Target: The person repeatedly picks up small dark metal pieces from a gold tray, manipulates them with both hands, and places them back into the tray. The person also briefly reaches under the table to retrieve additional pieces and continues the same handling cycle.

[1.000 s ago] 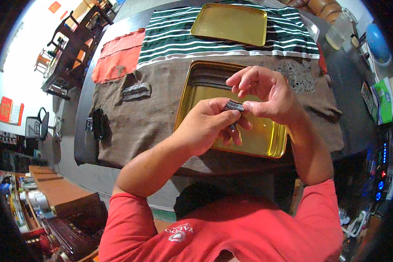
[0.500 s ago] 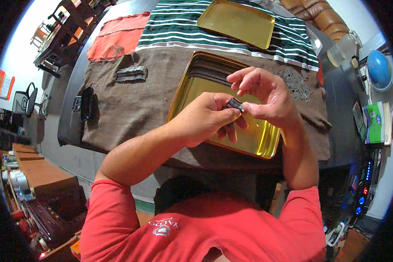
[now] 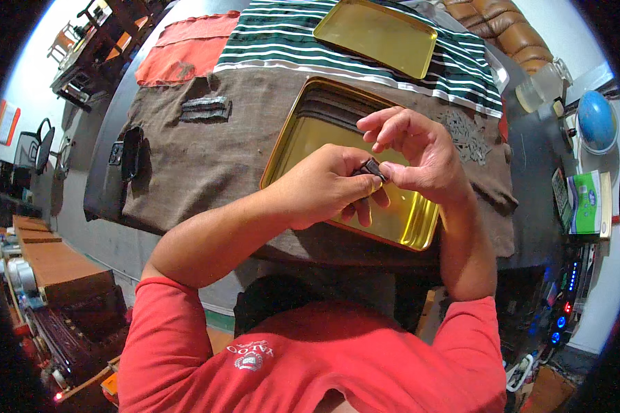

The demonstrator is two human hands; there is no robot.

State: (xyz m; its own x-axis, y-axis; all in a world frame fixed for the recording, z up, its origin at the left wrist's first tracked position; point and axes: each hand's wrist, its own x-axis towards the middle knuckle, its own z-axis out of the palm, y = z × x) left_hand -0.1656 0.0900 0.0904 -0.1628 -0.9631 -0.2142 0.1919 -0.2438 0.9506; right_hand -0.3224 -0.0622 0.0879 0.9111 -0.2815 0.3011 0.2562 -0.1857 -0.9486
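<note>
Left hand: fingers closed in a pinch on a small dark clip.
Right hand: thumb and forefinger grip the same clip from the other side.
Clip's place: held above the near gold tray, on the brown cloth.
Package: green-and-white box, flat at the desk's right edge.
Sign: orange rectangle on the far-left wall.

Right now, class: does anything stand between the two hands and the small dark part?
Nothing visible does. Left hand and right hand both pinch the dark part directly, above the gold tray.
</note>
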